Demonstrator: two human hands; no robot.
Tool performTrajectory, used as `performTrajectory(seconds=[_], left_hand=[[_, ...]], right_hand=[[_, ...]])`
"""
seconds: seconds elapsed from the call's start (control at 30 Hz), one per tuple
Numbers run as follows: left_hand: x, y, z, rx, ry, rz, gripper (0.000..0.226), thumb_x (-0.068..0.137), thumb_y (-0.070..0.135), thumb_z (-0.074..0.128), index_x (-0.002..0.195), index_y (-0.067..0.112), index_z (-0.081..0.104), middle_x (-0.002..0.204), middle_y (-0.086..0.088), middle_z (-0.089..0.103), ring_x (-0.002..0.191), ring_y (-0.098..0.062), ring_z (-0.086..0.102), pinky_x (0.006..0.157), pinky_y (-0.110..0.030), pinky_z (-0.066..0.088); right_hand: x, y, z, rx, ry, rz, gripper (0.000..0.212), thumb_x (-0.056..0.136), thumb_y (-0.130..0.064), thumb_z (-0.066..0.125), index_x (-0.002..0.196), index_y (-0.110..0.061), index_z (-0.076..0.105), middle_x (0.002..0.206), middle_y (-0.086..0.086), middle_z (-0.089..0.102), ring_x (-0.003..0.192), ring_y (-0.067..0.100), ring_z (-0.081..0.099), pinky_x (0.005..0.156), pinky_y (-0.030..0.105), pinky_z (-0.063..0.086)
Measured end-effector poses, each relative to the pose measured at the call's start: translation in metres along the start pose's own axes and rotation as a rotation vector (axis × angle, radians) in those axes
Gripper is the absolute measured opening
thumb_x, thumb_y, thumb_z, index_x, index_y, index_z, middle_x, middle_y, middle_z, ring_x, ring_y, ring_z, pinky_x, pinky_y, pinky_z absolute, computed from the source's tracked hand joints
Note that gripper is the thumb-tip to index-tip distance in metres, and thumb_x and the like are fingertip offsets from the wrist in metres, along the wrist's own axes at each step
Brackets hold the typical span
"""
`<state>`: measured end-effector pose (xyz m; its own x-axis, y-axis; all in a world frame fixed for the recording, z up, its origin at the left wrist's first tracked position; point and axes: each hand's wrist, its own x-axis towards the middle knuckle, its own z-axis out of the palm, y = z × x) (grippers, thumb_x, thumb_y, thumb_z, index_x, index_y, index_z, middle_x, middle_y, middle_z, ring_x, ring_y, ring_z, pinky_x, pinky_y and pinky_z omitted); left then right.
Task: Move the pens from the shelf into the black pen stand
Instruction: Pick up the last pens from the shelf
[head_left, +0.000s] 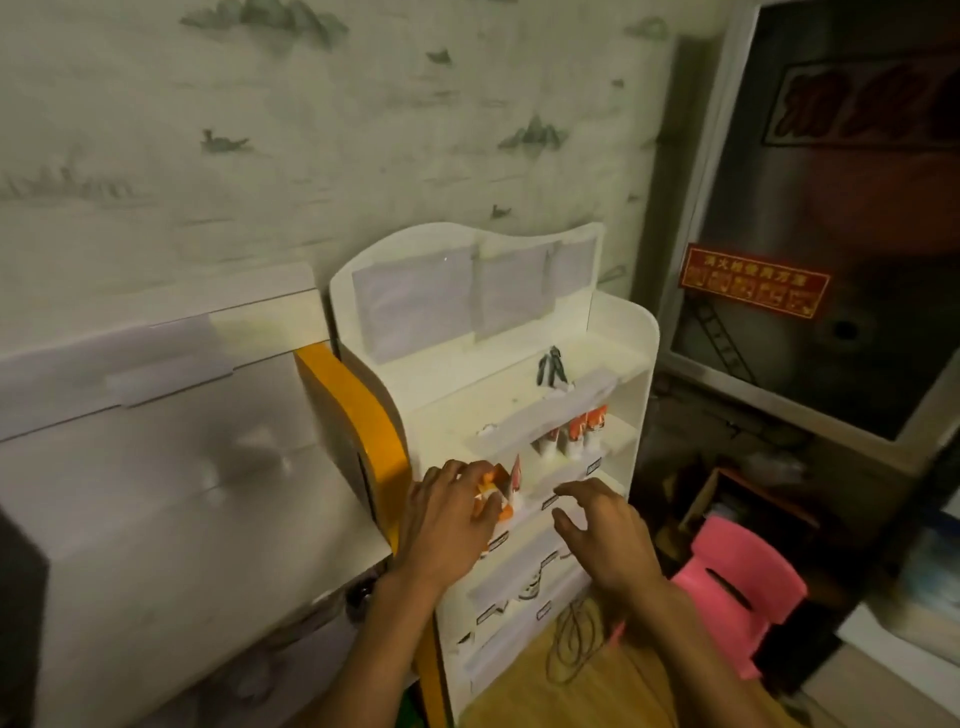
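Dim, yellowish light fills the room. Pale wallpaper (311, 130) printed with grey-green hills covers the wall behind a white padded unit (156, 441). To the right stand a pink plastic chair (737, 582) and a dark metal cabinet (831, 208) — a red notice (753, 280) on it.

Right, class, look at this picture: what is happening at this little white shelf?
A person stands at a white tiered shelf. The left hand grips orange-and-white packets on a middle tier, while the right hand hovers beside it with fingers spread, holding nothing. More orange-and-white tubes stand one tier up, and dark pens rest on the top tier. No black pen stand is in view.
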<state>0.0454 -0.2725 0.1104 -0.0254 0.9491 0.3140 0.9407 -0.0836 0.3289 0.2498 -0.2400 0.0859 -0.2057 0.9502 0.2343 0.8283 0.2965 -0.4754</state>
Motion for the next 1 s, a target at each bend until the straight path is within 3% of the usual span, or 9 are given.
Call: performTrajectory(seconds=[0.13, 0.3, 0.53, 0.77, 1.0], left_hand=[[0.041, 0.016, 0.029, 0.014, -0.013, -0.028, 0.042, 0.098, 0.053, 0.041, 0.136, 0.036, 0.049, 0.135, 0.007, 0.057, 0.122, -0.016, 0.053, 0.1, -0.037, 0.043], [0.102, 0.029, 0.07, -0.014, -0.027, -0.079, 0.043, 0.1, 0.048, 0.042, 0.141, 0.036, 0.045, 0.144, 0.007, 0.051, 0.128, -0.016, 0.049, 0.106, -0.035, 0.036], [0.206, 0.033, 0.123, -0.01, -0.094, -0.185, 0.045, 0.096, 0.05, 0.045, 0.138, 0.036, 0.045, 0.136, 0.006, 0.055, 0.119, -0.017, 0.053, 0.102, -0.036, 0.043], [0.283, 0.043, 0.149, 0.005, -0.114, -0.258, 0.047, 0.098, 0.05, 0.042, 0.142, 0.035, 0.042, 0.142, 0.005, 0.05, 0.127, -0.019, 0.048, 0.106, -0.038, 0.036], [0.354, 0.051, 0.199, 0.035, -0.168, -0.32, 0.048, 0.096, 0.052, 0.044, 0.14, 0.034, 0.045, 0.138, 0.006, 0.051, 0.125, -0.018, 0.048, 0.102, -0.036, 0.035]], right_hand=[[0.036, 0.038, 0.002, -0.008, -0.031, 0.005, 0.033, 0.095, -0.04, 0.055, 0.127, -0.031, 0.06, 0.129, -0.009, 0.06, 0.108, 0.01, 0.06, 0.087, 0.026, 0.051], [0.096, 0.087, 0.009, -0.028, -0.077, -0.002, 0.035, 0.095, -0.041, 0.056, 0.128, -0.031, 0.059, 0.13, -0.008, 0.06, 0.109, 0.011, 0.06, 0.089, 0.03, 0.053], [0.206, 0.145, 0.007, -0.05, -0.144, -0.041, 0.032, 0.096, -0.038, 0.056, 0.128, -0.03, 0.059, 0.134, -0.006, 0.059, 0.115, 0.014, 0.059, 0.096, 0.028, 0.047], [0.297, 0.185, 0.013, -0.019, -0.175, -0.054, 0.036, 0.095, -0.041, 0.057, 0.129, -0.03, 0.058, 0.134, -0.005, 0.059, 0.116, 0.016, 0.059, 0.099, 0.031, 0.049], [0.385, 0.229, 0.031, 0.036, -0.223, -0.086, 0.035, 0.094, -0.039, 0.058, 0.127, -0.028, 0.061, 0.13, -0.003, 0.06, 0.108, 0.016, 0.062, 0.092, 0.029, 0.051]])
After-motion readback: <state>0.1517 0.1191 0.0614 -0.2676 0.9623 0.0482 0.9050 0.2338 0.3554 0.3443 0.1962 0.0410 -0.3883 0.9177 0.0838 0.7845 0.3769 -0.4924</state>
